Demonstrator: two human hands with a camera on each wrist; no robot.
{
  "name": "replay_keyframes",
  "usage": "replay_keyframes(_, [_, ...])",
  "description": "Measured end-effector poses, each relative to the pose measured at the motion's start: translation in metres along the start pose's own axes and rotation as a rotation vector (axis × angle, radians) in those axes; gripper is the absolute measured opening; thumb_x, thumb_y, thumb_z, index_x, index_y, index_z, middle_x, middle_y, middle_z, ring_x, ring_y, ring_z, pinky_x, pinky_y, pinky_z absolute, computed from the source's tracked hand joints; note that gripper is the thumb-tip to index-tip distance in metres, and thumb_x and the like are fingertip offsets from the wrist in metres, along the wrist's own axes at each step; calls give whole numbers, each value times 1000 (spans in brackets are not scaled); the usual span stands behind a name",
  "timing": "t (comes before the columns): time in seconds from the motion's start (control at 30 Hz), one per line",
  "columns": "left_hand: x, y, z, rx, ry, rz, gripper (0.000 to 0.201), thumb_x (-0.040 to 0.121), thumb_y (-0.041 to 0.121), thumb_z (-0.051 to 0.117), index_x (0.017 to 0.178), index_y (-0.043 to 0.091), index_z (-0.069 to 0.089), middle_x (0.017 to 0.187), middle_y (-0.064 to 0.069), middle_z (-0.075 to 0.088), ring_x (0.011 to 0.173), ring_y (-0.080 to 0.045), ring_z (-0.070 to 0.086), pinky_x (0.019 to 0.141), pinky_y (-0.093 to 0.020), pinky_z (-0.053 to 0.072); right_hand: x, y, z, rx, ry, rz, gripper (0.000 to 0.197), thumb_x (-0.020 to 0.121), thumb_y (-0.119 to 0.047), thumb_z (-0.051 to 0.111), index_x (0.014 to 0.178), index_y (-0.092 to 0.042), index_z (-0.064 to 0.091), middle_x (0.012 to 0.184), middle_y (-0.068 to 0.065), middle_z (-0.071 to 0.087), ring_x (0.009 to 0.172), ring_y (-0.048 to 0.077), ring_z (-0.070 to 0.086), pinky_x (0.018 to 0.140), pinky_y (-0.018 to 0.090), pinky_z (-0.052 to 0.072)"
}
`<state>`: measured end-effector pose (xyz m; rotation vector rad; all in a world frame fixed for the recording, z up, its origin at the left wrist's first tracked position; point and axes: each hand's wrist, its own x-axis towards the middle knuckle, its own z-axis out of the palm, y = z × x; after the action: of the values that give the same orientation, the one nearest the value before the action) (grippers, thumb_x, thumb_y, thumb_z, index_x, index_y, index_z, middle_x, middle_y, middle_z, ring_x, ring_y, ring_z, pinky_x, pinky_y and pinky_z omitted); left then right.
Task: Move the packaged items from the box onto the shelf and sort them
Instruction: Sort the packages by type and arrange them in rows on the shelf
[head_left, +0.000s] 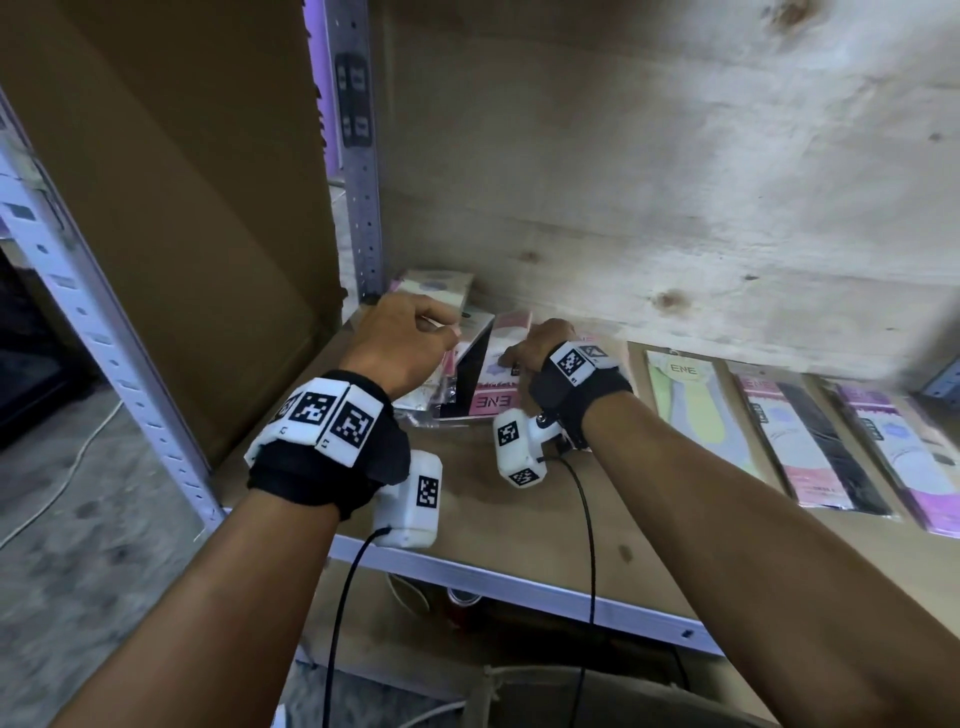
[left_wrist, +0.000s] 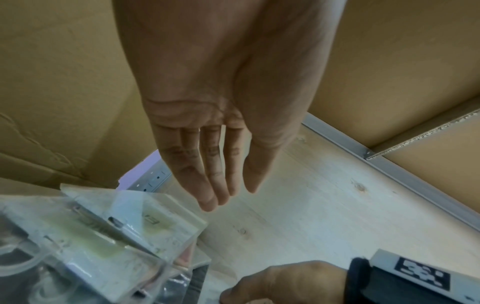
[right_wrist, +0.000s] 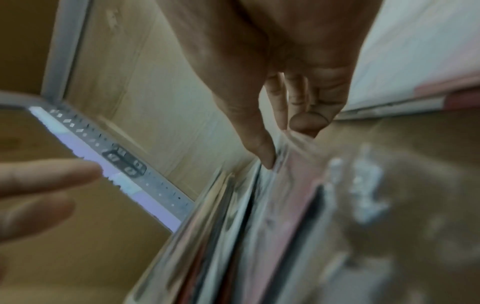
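Three packets (head_left: 779, 441) laid flat in a row (stack uncountable); two hands (head_left: 545, 345).

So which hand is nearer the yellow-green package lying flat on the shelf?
Right. The right hand is just left of the yellow-green package; the left hand is farther left.

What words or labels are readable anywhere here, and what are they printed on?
"ENE": on the yellow-green package lying on the shelf.
"ENE", upside down: on the pink package under the right hand.
Partial "EN": on the pink-and-black package.
Fine print on the packages: too blurred.
Square black-and-white code markers on the wristbands: patterns, not words.
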<state>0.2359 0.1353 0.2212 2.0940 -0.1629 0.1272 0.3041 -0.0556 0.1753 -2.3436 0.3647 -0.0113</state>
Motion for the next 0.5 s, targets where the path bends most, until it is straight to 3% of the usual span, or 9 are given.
replay_keyframes(0.03, [0, -1, -1, 9, 7, 1, 12, 90, 21, 69, 100, 25, 72, 98, 1, 72, 93, -19, 69, 94, -40, 56, 1, 1, 0, 47, 7, 35, 59, 82, -34, 75, 136, -18, 56, 127, 6, 63, 116, 25, 61, 72, 14, 47])
replay_keyframes(0.1, [0, -1, -1, 26, 16, 2, 14, 89, 21, 69, 103, 23, 74, 99, 1, 72, 94, -19, 70, 95, -39, 55, 0, 2, -1, -45, 54, 6, 65, 72, -30, 85, 129, -11, 59, 131, 9, 58, 121, 27, 56, 92, 24, 49])
replay_keyframes(0.17, [0, -1, 1, 29, 11, 5, 16, 89, 21, 69, 105, 22, 74, 99, 0, 72, 94, -20, 70, 94, -40, 56, -2, 2, -1, -20, 105, 35, 71, 69, -24, 88, 129, -7, 55, 135, 13, 51, 126, 30, 51, 101, 33, 48])
replay_keyframes(0.23, [0, 1, 4, 32, 2, 15, 16, 89, 21, 70, 104, 22, 74, 97, 0, 72, 91, -20, 70, 93, -41, 56, -3, 1, -4, 12, 85, 41, 73, 70, -21, 88, 131, -5, 52, 133, 13, 53, 123, 30, 54, 93, 30, 50])
replay_keyframes(0.27, [1, 3, 6, 35, -1, 24, 15, 88, 22, 70, 103, 21, 74, 96, -1, 73, 90, -20, 70, 91, -41, 57, -5, 0, -6, 65, 62, 37, 72, 70, -19, 88, 131, -5, 53, 125, 12, 59, 112, 27, 62, 82, 26, 51])
replay_keyframes(0.3, [2, 4, 8, 41, 0, 37, 16, 88, 22, 70, 102, 20, 75, 95, -1, 73, 89, -20, 70, 90, -41, 58, -4, 1, -7, 138, 31, 32, 70, 70, -16, 87, 130, -6, 53, 109, 10, 67, 92, 21, 69, 68, 23, 51])
replay_keyframes(0.37, [5, 6, 11, 60, 6, 62, 16, 87, 23, 70, 101, 19, 77, 92, -1, 74, 88, -19, 70, 90, -41, 58, -8, -1, -12, 297, -7, 37, 64, 73, -5, 83, 129, -4, 53, 73, 8, 67, 50, 12, 62, 44, 20, 45])
replay_keyframes(0.43, [9, 7, 15, 68, 15, 74, 17, 87, 24, 70, 102, 18, 77, 92, -1, 75, 90, -19, 70, 92, -41, 56, -13, -1, -21, 396, 7, 66, 57, 77, -1, 79, 128, -4, 53, 66, 8, 62, 48, 16, 56, 45, 25, 48])
replay_keyframes(0.5, [12, 8, 19, 73, 29, 77, 17, 87, 23, 70, 102, 18, 77, 92, 0, 75, 90, -18, 70, 92, -41, 57, -21, 5, -33, 436, 14, 66, 50, 81, -3, 76, 126, -7, 55, 74, 10, 65, 65, 25, 63, 65, 36, 58])
